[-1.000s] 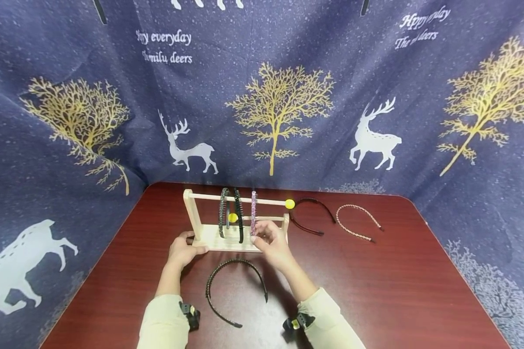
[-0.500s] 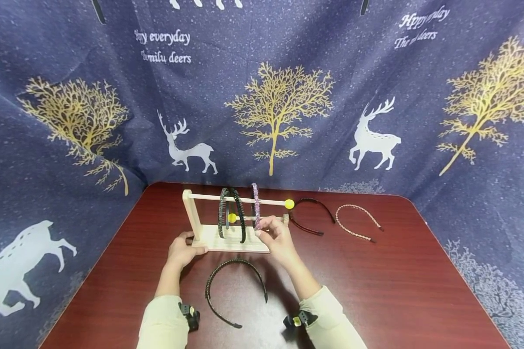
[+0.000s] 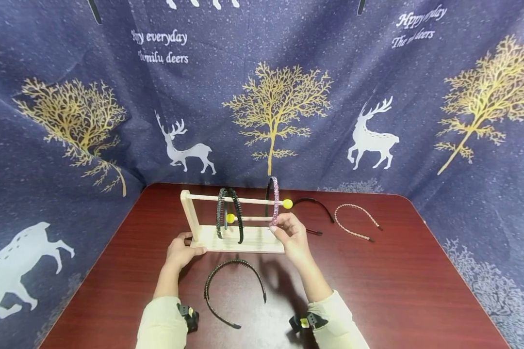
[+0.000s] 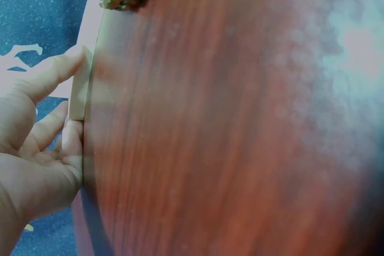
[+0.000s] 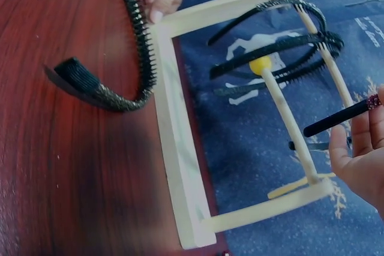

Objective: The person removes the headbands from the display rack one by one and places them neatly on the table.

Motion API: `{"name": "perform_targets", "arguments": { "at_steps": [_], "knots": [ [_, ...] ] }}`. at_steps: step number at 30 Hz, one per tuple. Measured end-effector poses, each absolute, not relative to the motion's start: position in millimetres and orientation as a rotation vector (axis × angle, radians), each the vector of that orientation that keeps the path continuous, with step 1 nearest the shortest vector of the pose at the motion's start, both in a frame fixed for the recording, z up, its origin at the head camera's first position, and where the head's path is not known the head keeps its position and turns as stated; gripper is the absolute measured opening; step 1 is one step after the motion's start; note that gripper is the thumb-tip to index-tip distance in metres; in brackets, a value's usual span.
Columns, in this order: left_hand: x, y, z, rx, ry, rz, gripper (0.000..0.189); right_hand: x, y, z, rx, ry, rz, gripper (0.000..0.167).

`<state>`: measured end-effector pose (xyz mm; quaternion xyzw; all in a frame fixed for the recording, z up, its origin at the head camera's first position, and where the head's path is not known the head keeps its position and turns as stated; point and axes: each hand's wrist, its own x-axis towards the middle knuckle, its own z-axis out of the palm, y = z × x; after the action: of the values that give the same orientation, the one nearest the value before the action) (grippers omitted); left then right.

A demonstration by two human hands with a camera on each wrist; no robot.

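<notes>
My right hand (image 3: 293, 237) pinches a glittery purple headband (image 3: 275, 196), close to the right end of the upper rod of a wooden display stand (image 3: 255, 241). The right wrist view shows the headband's dark tip (image 5: 336, 118) beside my fingers. My left hand (image 3: 181, 251) grips the left end of the stand's base, thumb on top; the left wrist view shows that base edge (image 4: 80, 91) between thumb and fingers. A black headband (image 3: 239, 225) and a dark sparkly headband (image 3: 220, 213) hang on the upper rod.
In front of the stand lies a dark toothed headband (image 3: 236, 261). A thin dark headband (image 3: 316, 201) and a pale braided headband (image 3: 353, 234) lie to the right. Yellow balls cap the upper rod (image 3: 287, 204) and the lower rod (image 3: 230, 218). A patterned cloth (image 3: 244, 145) hangs behind the table.
My right hand has moved to the right and slightly up, carrying the purple headband along the upper rod toward its yellow ball. My left hand still holds the base.
</notes>
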<state>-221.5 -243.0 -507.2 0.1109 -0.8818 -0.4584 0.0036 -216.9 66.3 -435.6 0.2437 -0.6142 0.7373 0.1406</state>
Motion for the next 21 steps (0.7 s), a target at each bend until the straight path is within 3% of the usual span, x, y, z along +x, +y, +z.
{"name": "perform_targets", "arguments": {
  "at_steps": [21],
  "knots": [
    [-221.2, -242.6, -506.9, 0.368, -2.768, -1.44, 0.072, -218.7, 103.2, -425.5, 0.703, -1.591, 2.116, 0.016]
  ]
}}
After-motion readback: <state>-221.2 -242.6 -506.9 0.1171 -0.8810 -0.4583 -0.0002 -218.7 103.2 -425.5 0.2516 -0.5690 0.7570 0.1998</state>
